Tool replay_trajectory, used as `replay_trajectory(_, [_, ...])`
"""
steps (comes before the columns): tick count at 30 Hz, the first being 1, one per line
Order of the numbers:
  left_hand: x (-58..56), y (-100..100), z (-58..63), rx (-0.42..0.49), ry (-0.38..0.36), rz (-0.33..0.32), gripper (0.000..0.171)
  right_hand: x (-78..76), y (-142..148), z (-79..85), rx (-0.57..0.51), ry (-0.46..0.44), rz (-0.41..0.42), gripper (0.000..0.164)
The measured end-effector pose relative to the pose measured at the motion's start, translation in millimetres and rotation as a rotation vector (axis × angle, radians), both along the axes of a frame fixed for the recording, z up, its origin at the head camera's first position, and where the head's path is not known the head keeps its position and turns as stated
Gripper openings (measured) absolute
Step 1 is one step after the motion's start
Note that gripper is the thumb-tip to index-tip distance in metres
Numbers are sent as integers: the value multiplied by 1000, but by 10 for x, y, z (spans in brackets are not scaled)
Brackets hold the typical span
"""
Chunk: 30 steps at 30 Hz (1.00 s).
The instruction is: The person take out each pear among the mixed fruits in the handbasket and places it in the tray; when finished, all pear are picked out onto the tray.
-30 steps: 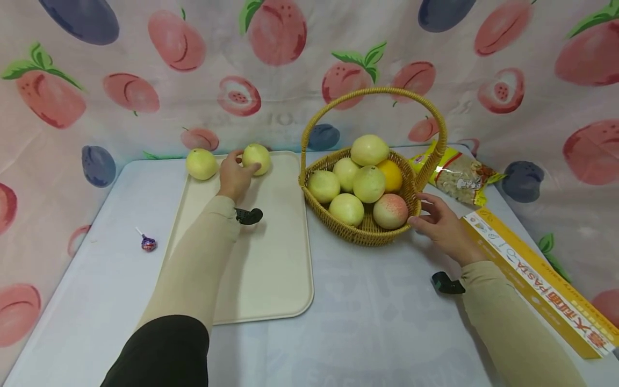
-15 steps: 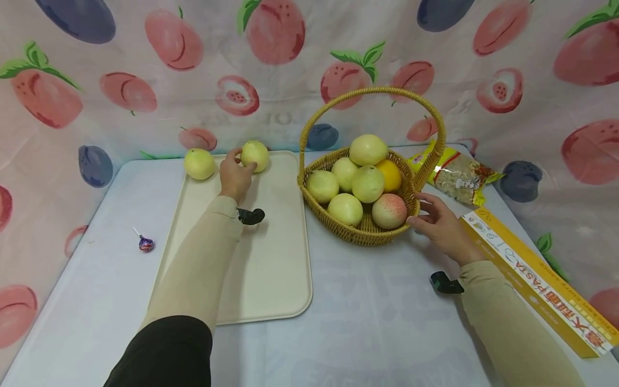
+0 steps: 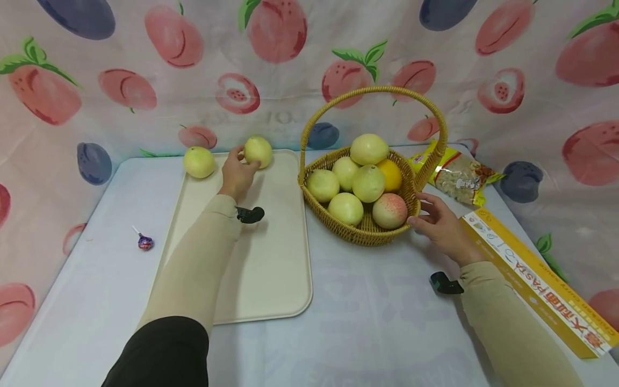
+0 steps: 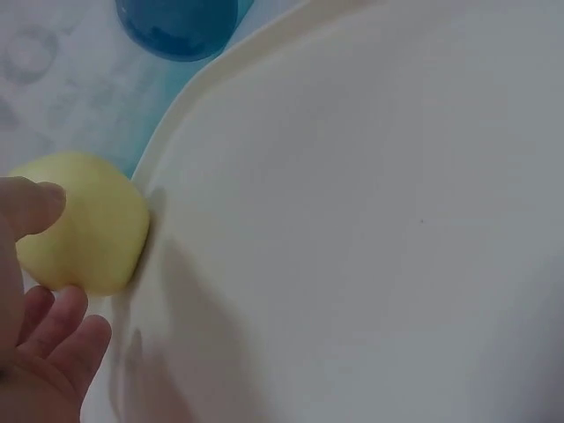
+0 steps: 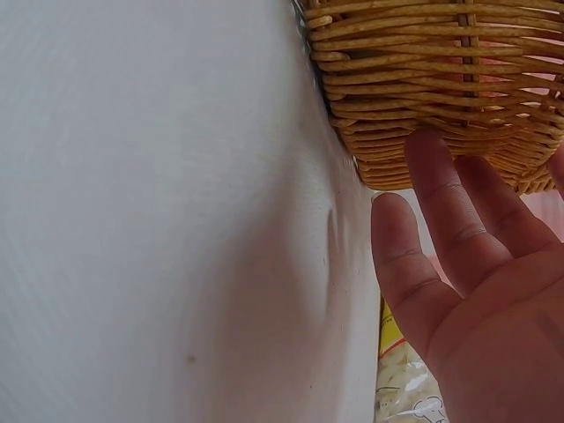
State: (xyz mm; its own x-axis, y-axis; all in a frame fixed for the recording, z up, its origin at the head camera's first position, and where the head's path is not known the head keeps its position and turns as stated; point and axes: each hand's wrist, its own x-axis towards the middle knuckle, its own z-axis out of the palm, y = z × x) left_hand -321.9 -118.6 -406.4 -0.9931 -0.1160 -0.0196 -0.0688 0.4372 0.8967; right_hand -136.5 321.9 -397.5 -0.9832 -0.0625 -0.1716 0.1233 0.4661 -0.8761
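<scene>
At the far edge of a cream tray [image 3: 271, 258], my left hand [image 3: 237, 176] holds a round pale yellow-green fruit [image 3: 258, 151] between thumb and fingers. The left wrist view has the thumb over this fruit [image 4: 101, 220] and the fingertips [image 4: 75, 304] below it. A second fruit of the same kind [image 3: 199, 162] sits at the tray's far left corner. My right hand [image 3: 442, 228] touches the right side of a wicker basket [image 3: 358, 235]. Its fingers [image 5: 445, 203] look loosely extended against the weave in the right wrist view.
Inside the basket lie several yellow-green fruits [image 3: 369, 184], an orange [image 3: 390, 176] and a peach [image 3: 389, 210]. Its tall handle [image 3: 372, 90] arches above. A yellow snack bag [image 3: 456, 177] and a long pasta box [image 3: 541, 285] lie on the right. Far left is a lollipop [image 3: 145, 242].
The fruit in my left hand has shifted slightly toward the back and right, with the hand following. My right hand and the basket stay in place.
</scene>
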Motion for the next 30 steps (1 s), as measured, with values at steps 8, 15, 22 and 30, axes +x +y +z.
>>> replay_trajectory(8, [45, -21, 45, 9, 6, -15, 69, -6, -18, -9, 9, -3, -5, 79])
replay_trajectory(15, [142, 10, 122, 51, 38, -54, 71, 2, -29, -2, -13, -19, -12, 81])
replay_trajectory(22, [249, 46, 140, 87, 58, -82, 72, 10, -21, 9, -7, -15, 1, 80])
replay_trajectory(30, [431, 73, 270, 96, 98, -129, 72, 0, -10, -4, 2, 1, 8, 79])
